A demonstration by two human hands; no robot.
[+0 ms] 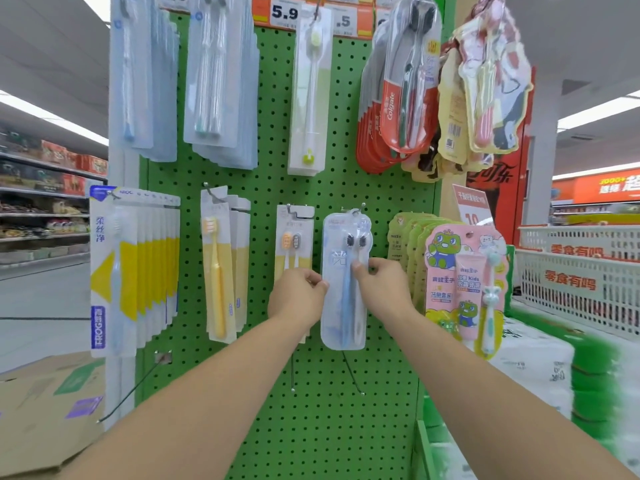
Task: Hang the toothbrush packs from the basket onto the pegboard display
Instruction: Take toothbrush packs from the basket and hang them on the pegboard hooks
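A clear toothbrush pack (pixel 343 317) with a blue and a pale brush hangs by its top hole on a metal peg (pixel 360 207) of the green pegboard (pixel 270 188), in the middle row. My left hand (pixel 298 296) pinches the pack's left edge at mid-height. On the other side, my right hand (pixel 381 285) pinches its right edge, thumb on the front. Both arms reach up from below. No basket holding packs is visible near my hands.
Other toothbrush packs hang all around: yellow ones (pixel 218 271) to the left, a kids' pink set (pixel 467 285) to the right, red packs (pixel 398 98) above. Bare pegs (pixel 353 375) stick out below the pack. White baskets (pixel 575 282) stand at right, cardboard boxes (pixel 45 410) at lower left.
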